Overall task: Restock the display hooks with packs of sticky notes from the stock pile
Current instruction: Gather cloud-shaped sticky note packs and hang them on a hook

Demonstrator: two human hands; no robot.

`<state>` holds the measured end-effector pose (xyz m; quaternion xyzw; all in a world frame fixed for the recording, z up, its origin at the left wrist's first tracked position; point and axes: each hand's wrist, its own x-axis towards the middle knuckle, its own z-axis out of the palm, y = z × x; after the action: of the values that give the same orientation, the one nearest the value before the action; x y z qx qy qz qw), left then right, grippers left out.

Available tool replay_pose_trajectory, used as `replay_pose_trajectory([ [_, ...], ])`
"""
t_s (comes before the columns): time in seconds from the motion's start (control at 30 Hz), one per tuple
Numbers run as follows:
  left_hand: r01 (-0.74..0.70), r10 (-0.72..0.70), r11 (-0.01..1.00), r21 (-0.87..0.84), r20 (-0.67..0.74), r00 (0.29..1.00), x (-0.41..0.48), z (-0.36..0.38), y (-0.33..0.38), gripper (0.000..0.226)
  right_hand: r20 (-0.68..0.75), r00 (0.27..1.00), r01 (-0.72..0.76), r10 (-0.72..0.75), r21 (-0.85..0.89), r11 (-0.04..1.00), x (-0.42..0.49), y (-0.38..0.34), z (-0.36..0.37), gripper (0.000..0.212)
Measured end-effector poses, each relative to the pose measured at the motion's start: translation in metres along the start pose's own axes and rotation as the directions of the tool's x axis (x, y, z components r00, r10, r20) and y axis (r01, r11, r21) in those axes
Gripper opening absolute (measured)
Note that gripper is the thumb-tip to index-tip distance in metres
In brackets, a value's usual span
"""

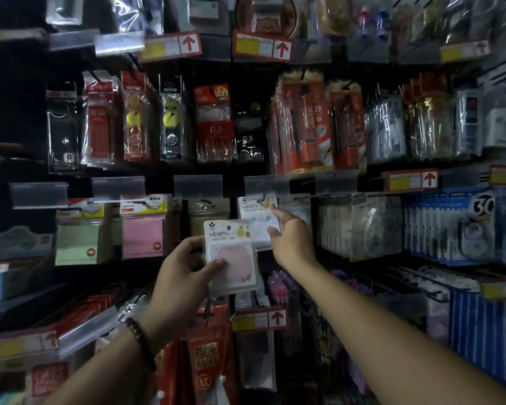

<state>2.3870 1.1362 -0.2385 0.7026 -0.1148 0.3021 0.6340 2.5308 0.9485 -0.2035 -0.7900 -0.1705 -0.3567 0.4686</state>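
Note:
My left hand (184,273) grips a clear pack of pink sticky notes (231,255) with a "BE HAPPY" header, held upright in front of the display wall. Just right of it, my right hand (289,238) reaches to a similar white pack (257,214) that hangs on a display hook; thumb and forefinger touch the pack's right edge, and the fingers are spread. I cannot tell whether that hand pinches the hanging pack. The hook itself is hidden behind a clear label holder (266,184).
Green sticky notes (78,238) and pink sticky notes (142,232) hang to the left. Pen packs (215,124) fill the row above. Correction tape packs (450,226) hang at right. Bare hooks (406,285) jut out at lower right. Red arrow price tags (260,318) sit below.

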Motion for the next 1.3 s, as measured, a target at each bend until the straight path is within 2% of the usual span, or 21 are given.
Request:
replay_pose_trajectory([
  [0.13,-0.003,0.004,1.0,-0.023,0.015,1.0,0.001,0.005,0.001,0.036,-0.058,0.997,0.053,-0.058,-0.081,0.995,-0.023,-0.005,-0.012,0.05],
  [0.23,-0.022,0.023,0.999,-0.045,0.029,0.999,-0.003,0.011,0.001,0.035,-0.13,0.968,0.226,-0.213,0.1,0.969,-0.06,-0.007,-0.026,0.03],
  [0.37,-0.034,0.042,0.994,-0.104,0.082,0.996,-0.004,0.026,0.001,0.035,0.008,0.987,0.145,-0.162,0.408,0.902,-0.096,-0.012,-0.039,0.038],
  [0.47,-0.044,0.057,0.991,-0.127,0.102,0.993,0.0,0.038,0.002,0.035,-0.02,0.995,0.091,-0.094,0.503,0.859,-0.096,-0.013,-0.041,0.038],
  [0.57,-0.111,0.118,0.989,-0.096,0.065,0.991,0.005,0.045,0.005,0.046,-0.061,0.997,0.078,-0.055,0.513,0.855,-0.083,-0.011,-0.042,0.039],
  [0.67,-0.178,0.181,0.981,-0.077,0.031,0.983,0.01,0.05,0.005,0.06,-0.121,0.99,0.128,-0.077,0.503,0.855,-0.07,-0.014,-0.045,0.04],
  [0.8,-0.228,0.229,0.972,-0.049,0.015,0.973,0.02,0.054,0.005,0.061,-0.148,0.98,0.191,-0.136,0.465,0.865,-0.057,-0.019,-0.052,0.036],
  [0.9,-0.234,0.234,0.972,-0.018,-0.002,0.972,0.026,0.055,0.007,0.064,-0.132,0.982,0.182,-0.136,0.457,0.871,-0.05,-0.017,-0.051,0.037],
  [1.3,-0.198,0.206,0.978,-0.071,0.145,0.968,0.036,0.038,0.011,0.068,-0.055,0.989,0.15,-0.14,0.403,0.903,-0.037,-0.016,-0.049,0.039],
])
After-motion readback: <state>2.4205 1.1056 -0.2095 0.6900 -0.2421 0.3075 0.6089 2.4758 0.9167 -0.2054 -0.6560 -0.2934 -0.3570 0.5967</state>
